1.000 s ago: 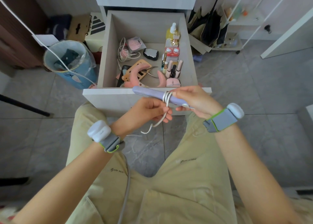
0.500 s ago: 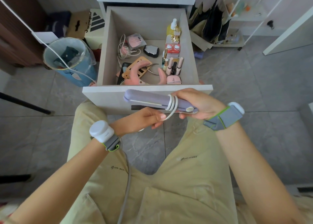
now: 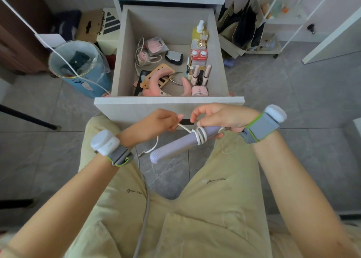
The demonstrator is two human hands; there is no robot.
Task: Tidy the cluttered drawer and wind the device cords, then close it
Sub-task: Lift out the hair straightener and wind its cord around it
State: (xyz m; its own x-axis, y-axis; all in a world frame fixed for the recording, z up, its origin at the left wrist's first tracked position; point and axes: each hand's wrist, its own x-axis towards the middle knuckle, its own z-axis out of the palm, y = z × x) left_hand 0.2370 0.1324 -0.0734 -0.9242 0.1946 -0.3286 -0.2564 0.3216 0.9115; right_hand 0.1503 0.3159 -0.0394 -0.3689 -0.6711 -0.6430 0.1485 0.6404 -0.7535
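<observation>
Grey veined floor tiles surround one pale wood-grain drawer [image 3: 170, 101], shown open. Just in front of the drawer, one smooth lilac wand-shaped device [image 3: 175, 146] is gripped at one end by the right hand [image 3: 224, 117]. Its thin white cord [image 3: 199, 135], coiled several times round the body, is pinched taut by the left hand [image 3: 160, 121]. One blue cylindrical bin [image 3: 88, 83] stands left of the drawer.
</observation>
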